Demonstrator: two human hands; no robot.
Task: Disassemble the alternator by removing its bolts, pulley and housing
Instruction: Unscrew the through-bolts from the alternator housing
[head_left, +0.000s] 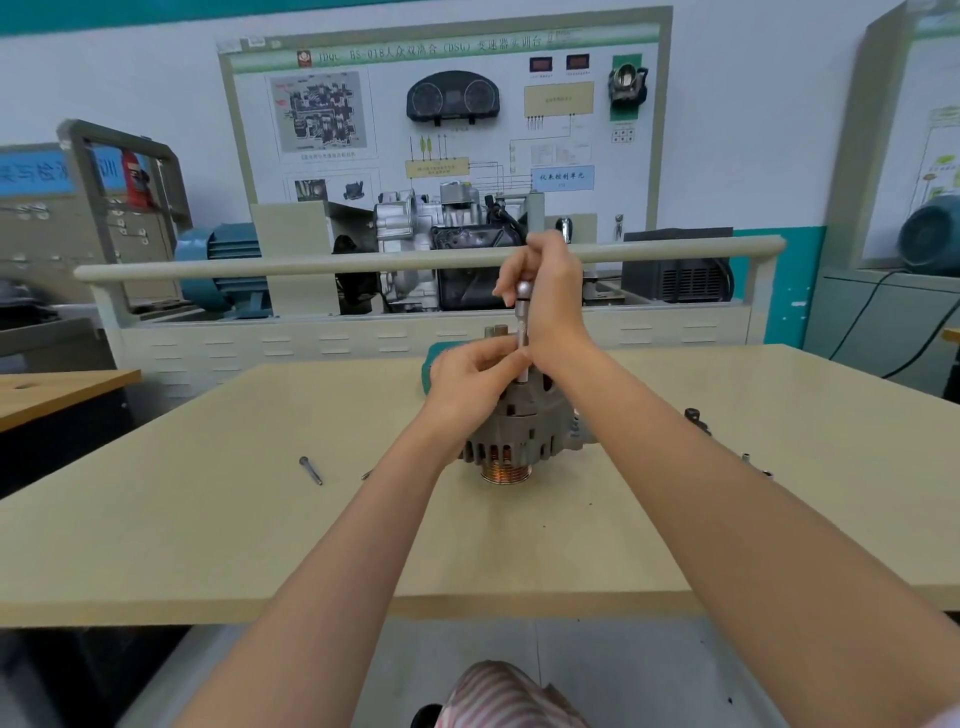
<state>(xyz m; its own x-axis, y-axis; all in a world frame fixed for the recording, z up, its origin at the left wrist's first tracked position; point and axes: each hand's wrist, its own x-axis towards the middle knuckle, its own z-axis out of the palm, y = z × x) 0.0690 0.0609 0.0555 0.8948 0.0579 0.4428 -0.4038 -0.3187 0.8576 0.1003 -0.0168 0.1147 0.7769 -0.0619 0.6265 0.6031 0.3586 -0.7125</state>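
Alternator (519, 434) is sitting pulley-down near the middle of the table (208, 519), copper-coloured pulley (505, 473) touching the tabletop, grey slotted housing (511, 447) facing the camera. A slim metal socket driver (522, 332) is standing upright on the top of the alternator, tip going into the housing top. Left hand (470, 382) is resting on the alternator's top left, fingers (493, 358) curling in and pinching the driver's lower shaft just above the housing. Right hand (550, 291) is wrapping around the driver's upper end, fingers clamped on the handle, well above the alternator. One loose long bolt (310, 470) is lying on the table to the alternator's left, apart from it; a second small piece (367, 474) is lying nearer, partly hidden by the left forearm. Small dark parts (696, 420) and sockets (756, 465) are lying to the right. A green item (427, 374) is sitting behind the hands, mostly hidden.
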